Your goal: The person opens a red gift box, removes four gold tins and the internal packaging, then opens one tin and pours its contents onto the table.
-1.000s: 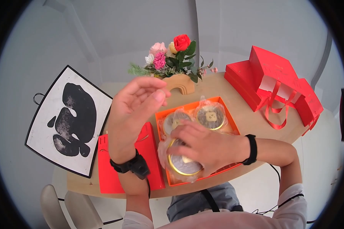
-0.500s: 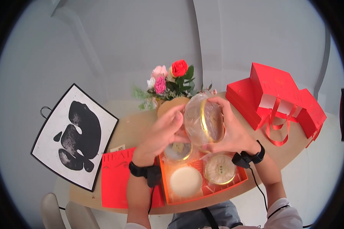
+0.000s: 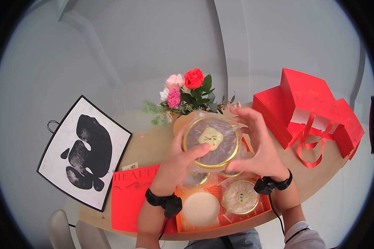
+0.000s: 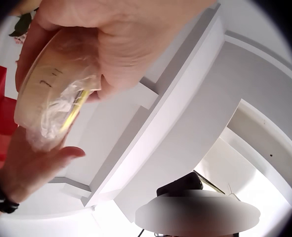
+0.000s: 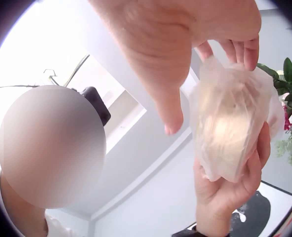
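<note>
A round gold-rimmed tub (image 3: pixel 226 151) in crinkled clear plastic, with a pale label on its see-through top, is raised above the orange box (image 3: pixel 220 227). My left hand (image 3: pixel 170 168) grips its left side, thumb on top and fingers beneath. Beside its right edge is my right hand (image 3: pixel 262 145), with thumb and fingers spread apart. In the right wrist view, the wrapped tub (image 5: pixel 227 126) sits in the left hand's fingers, and the right thumb stands away from it. Another wrapped tub (image 3: pixel 240 197) lies in the box, next to a pale round recess (image 3: pixel 201 208).
More tubs in the box are partly hidden under the hands. A red booklet or lid (image 3: pixel 131 203) lies left of the box, by a framed black-and-white print (image 3: pixel 93 153). Flowers (image 3: pixel 191 89) stand behind; a red gift bag (image 3: pixel 305 93) with ribbon handles is at right.
The right hand lifted the tub from the box and both hands held it. Since then it has tilted with its labelled top facing up, and the right hand has loosened away from it.
</note>
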